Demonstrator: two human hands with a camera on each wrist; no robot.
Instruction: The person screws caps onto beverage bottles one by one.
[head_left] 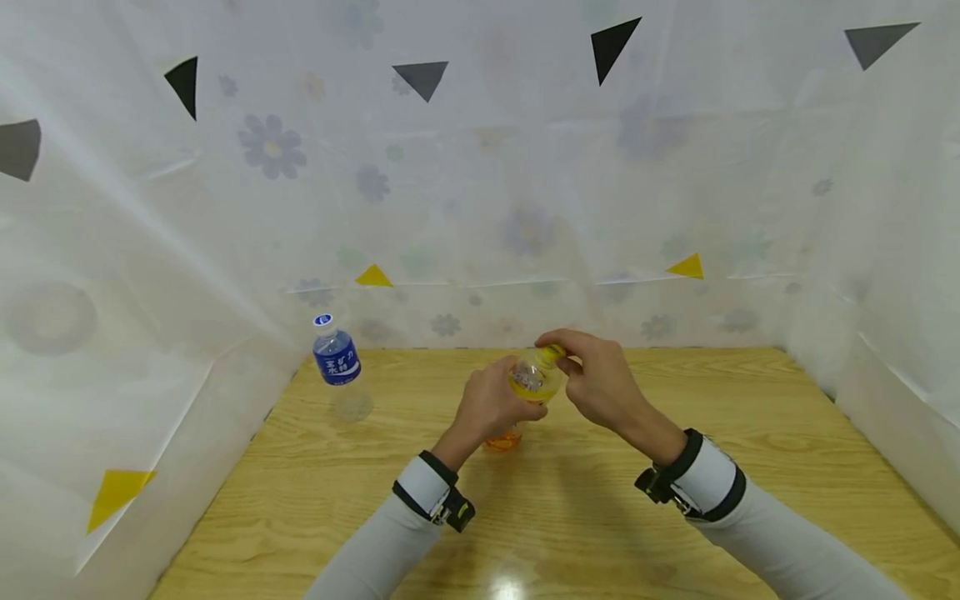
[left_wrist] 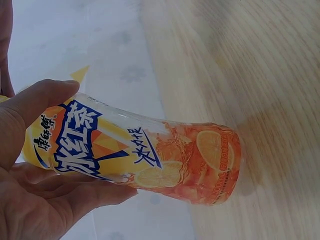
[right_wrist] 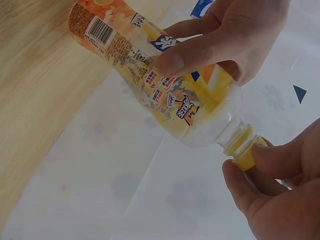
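Over the table's [head_left: 600, 533] centre, head view: left hand [head_left: 491, 406] grips a tea bottle [head_left: 528, 385], right hand [head_left: 600, 379] pinching its cap [head_left: 553, 353]; water bottle [head_left: 335, 352] at ten o'clock. Left wrist: fingers wrap the label. Right wrist: cap seated; firm counter-grip should prevent slipping.

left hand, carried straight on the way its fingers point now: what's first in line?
Nothing new: the left hand already grips the orange bottle. Past it, probably the right hand pinching the yellow cap; depth is unclear.
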